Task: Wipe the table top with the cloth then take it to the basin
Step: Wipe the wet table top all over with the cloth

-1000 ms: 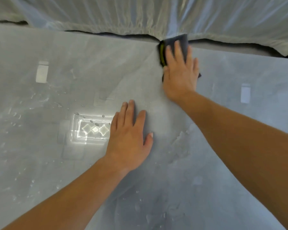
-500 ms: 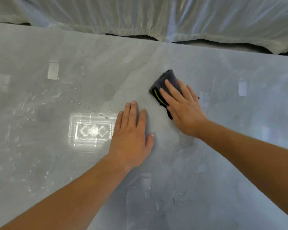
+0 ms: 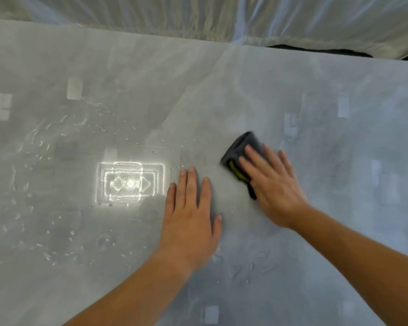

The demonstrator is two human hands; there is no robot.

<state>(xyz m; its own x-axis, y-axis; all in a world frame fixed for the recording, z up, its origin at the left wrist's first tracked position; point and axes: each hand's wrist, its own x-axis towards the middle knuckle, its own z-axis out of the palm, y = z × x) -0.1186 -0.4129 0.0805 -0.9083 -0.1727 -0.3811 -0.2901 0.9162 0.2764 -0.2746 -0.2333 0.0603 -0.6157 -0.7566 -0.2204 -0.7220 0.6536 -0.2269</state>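
- Well, we think we are in the middle of the wiping part. Our right grip lies flat on the cloth, with its fingers straight, and presses it down on the desk. It is not curled round the cloth.
- Our left grip is flat too, with straight fingers. It rests on the bare desk just beside the cloth and holds nothing.
- The cloth sits on the desk a bit right of the middle, half hidden under our right grip.
- The right side of the desk looks mostly dry and dull. The left side has lots of water drops and wet streaks. A few more drops sit close to us, between our arms. So we guess a big part is left to wipe.
- We cannot see the basin here. Taking the cloth there is not yet done.
- The cloth is dark grey and looks soft. It is folded into a thick pad, with a yellow-green strip along one edge.
- The desk is pale grey, smooth and shiny, with cloudy marks like stone and a round far corner. A bright patch of light shines on it, left of our left grip.
- Behind the desk is a thin white sheet with many folds.
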